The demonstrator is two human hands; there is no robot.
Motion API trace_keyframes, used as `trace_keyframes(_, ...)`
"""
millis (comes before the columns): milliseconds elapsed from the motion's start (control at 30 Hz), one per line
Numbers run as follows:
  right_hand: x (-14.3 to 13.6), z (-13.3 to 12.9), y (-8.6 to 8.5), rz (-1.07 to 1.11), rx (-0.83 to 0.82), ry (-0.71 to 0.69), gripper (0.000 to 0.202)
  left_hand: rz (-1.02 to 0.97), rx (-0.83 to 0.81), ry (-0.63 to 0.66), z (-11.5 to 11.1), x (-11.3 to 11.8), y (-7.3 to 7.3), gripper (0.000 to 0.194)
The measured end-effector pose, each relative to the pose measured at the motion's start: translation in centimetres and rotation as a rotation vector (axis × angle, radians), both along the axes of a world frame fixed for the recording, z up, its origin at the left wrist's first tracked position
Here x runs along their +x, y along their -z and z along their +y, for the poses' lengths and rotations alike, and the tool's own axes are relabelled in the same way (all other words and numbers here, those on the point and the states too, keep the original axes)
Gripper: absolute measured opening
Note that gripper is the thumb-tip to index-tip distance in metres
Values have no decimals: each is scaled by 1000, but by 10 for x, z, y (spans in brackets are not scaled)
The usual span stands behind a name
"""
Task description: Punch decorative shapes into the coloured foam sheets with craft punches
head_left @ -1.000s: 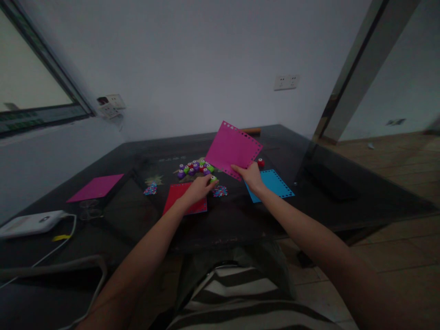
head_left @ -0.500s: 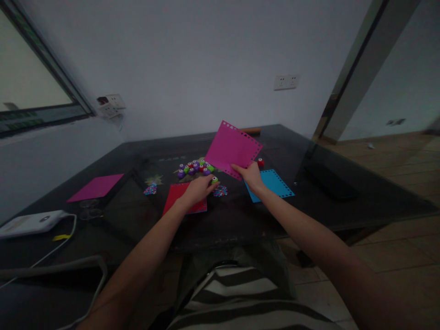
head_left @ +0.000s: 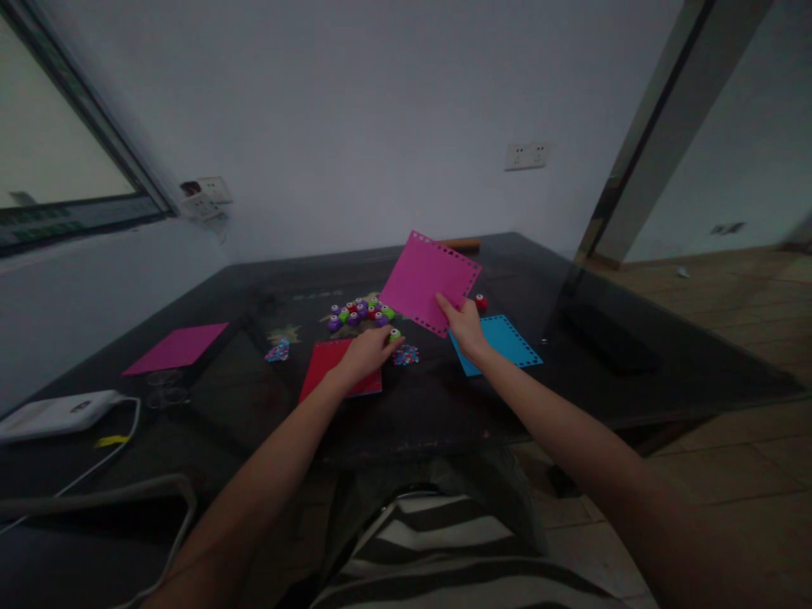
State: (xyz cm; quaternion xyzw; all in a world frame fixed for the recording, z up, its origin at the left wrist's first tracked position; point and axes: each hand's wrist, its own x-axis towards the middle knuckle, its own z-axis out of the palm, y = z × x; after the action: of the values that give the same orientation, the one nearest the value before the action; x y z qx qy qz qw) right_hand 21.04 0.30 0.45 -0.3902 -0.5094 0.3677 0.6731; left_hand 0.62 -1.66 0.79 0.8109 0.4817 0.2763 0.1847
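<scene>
My left hand [head_left: 368,353] is closed on a small green craft punch [head_left: 394,335], just above the red sheet [head_left: 326,364]. My right hand [head_left: 466,328] pinches a pink paper sheet [head_left: 428,279] by its lower right side, thumb on top, and holds it tilted above the table. Rows of punched holes run along the sheet's upper and right edges. Beneath that hand lies a blue sheet [head_left: 507,342] with holes along its edges. Several purple, green and red punches [head_left: 355,315] stand grouped beyond my left hand, partly behind the pink sheet.
Piles of tiny coloured paper cutouts [head_left: 406,355] lie on the dark table [head_left: 381,427]. A red punch [head_left: 480,302] stands right of the pink sheet. Another pink sheet [head_left: 178,348], a clear round object [head_left: 166,391] and a white device with a cable [head_left: 63,413] are at left.
My right thumb has slid slightly up and right on the pink sheet, which has tipped a little lower at its far edge. My left hand keeps its hold on the green punch.
</scene>
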Motion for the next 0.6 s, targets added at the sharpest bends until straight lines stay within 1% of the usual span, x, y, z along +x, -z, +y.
trace_keyframes(200, 3, 1, 0, -26, 36, 42, 39, -5, -2, -6, 2, 0, 5, 25)
trace_keyframes(333, 7, 4, -3, 7, 48, 94, 41, -59, 13, 4, 3, 0, 4, 23)
trace_keyframes(500, 21, 8, -16, 130, 84, 195, 46, -115, 119, 30, 7, 1, 0, 19)
trace_keyframes(600, 36, 12, -27, 134, 102, 242, 45, -153, 82, 36, 9, 5, 0, 18)
